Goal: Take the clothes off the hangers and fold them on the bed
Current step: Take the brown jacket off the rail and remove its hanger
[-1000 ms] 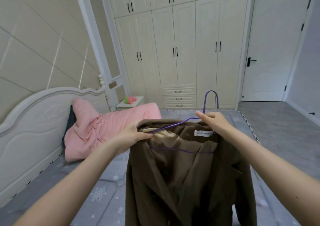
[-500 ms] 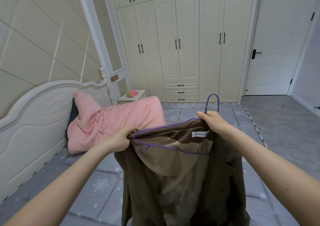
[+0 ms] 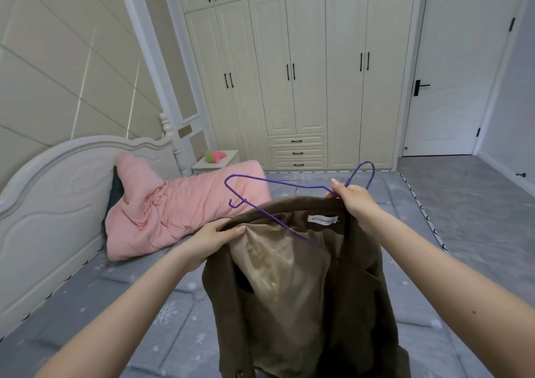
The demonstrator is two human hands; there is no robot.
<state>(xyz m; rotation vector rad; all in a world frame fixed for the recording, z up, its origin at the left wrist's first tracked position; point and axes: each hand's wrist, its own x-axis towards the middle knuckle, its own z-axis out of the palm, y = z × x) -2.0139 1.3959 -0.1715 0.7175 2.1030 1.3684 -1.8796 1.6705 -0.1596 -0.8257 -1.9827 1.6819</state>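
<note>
Brown jacket (image 3: 315, 285) hangs over the grey bed (image 3: 173, 319), its white neck label reading roughly "XIAOQIAORH". Left hand (image 3: 215, 237) pinches the left shoulder, thumb on top. Right hand (image 3: 354, 199) grips the collar and the purple hanger (image 3: 278, 185), whose left end pokes free above. Beyond, pink quilt (image 3: 179, 212) against the headboard (image 3: 58, 192), then wardrobe (image 3: 292, 67).

Both forearms reach forward, bare. The left hand (image 3: 215, 236) pinches cloth, thumb on top (fingers curled beneath). The right hand (image 3: 353, 201), raised higher, is clenched round thin wire, wrist bent.
</note>
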